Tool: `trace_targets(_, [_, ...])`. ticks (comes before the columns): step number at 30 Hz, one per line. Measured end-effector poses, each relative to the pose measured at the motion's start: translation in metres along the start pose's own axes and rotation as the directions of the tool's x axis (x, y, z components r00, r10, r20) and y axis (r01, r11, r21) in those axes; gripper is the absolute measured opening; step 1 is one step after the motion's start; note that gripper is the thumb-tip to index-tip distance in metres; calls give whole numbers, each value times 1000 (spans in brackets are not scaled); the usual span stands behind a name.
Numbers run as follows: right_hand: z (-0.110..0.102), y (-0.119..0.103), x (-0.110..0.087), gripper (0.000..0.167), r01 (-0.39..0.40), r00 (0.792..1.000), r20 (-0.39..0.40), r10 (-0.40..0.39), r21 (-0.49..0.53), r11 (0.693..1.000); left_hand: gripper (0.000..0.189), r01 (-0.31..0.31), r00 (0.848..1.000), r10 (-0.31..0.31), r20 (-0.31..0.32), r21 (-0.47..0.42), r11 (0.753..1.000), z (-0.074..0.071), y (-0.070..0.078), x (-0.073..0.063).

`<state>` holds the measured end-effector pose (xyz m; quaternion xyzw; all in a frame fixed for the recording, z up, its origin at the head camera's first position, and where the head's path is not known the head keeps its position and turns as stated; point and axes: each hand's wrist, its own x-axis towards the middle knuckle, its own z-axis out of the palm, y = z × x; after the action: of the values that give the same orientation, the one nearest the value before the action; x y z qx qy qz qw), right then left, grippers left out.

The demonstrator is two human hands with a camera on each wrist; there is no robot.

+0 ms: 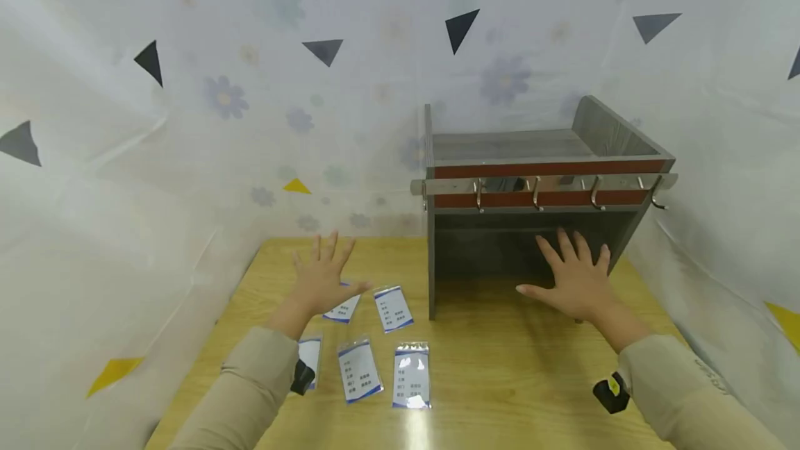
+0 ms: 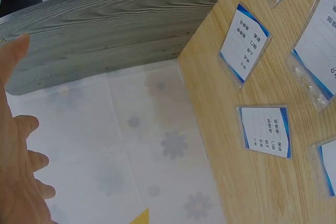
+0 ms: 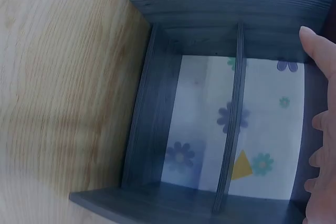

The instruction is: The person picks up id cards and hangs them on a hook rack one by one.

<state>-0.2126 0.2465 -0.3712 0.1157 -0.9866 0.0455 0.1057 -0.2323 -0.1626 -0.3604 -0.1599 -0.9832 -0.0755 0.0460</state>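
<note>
My left hand [image 1: 321, 283], fingers spread, holds nothing and overlaps one name badge [image 1: 344, 307] in the head view. Several more badges lie on the table below it, white cards with blue edges in clear plastic sleeves, among them a badge [image 1: 394, 309] beside the thumb and another badge [image 1: 411, 375] nearer the front. On the right, my right hand [image 1: 576, 283] is also spread and bare, in front of the lower opening of a grey wooden shelf [image 1: 430, 248]. Across the shelf's front runs a metal rail [image 1: 450, 186] with several hooks over a reddish-brown board.
The wooden table [image 1: 500, 380] carries the shelf at its back right and the badges left of centre. White flower-printed sheeting [image 1: 350, 110] with dark and yellow triangles rises behind and on both sides. A dark device [image 1: 611, 394] sits at my right wrist, another [image 1: 303, 376] at my left.
</note>
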Motion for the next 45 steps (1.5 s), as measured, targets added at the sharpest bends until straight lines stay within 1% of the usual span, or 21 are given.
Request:
trace_targets(4, [-5, 6, -6, 96, -5, 1000, -23, 5, 4, 1000, 85, -5, 1000, 5, -3, -2, 1000, -2, -1, -2])
trace_targets(10, [-10, 17, -16, 95, -7, 999, -36, 8, 38, 999, 87, -11, 1000, 11, -7, 3, 1000, -3, -2, -3])
trace_targets(16, [-13, 28, -26, 96, -24, 999, -31, 25, 23, 999, 88, -5, 1000, 5, 11, 7, 1000, -4, -4, -7])
trace_targets(22, [-19, 40, -36, 94, -52, 998, -28, 54, 41, 998, 93, 5, 999, -5, 32, 6, 1000, -6, -6, -12])
trace_targets(27, [-23, 48, -43, 94, -53, 998, -20, 54, 53, 997, 92, 11, 999, -11, 44, 1, 1000, -4, -9, -16])
trace_targets(30, [-25, 54, -46, 94, -54, 998, -11, 54, 51, 997, 89, 16, 999, -16, 41, -6, 1000, -3, -12, -19])
trace_targets(37, [-25, 72, -54, 94, -75, 997, -25, 76, 42, 996, 86, 36, 999, -35, 40, -7, 999, 0, -18, -24])
trace_targets(42, [-29, 84, -60, 93, -83, 996, -35, 84, 35, 996, 84, 36, 999, -35, 27, -27, 999, 2, -21, -28])
trace_targets(45, [-33, 90, -64, 93, -104, 994, -32, 105, 42, 994, 85, 41, 999, -41, 27, -14, 999, 3, -24, -30])
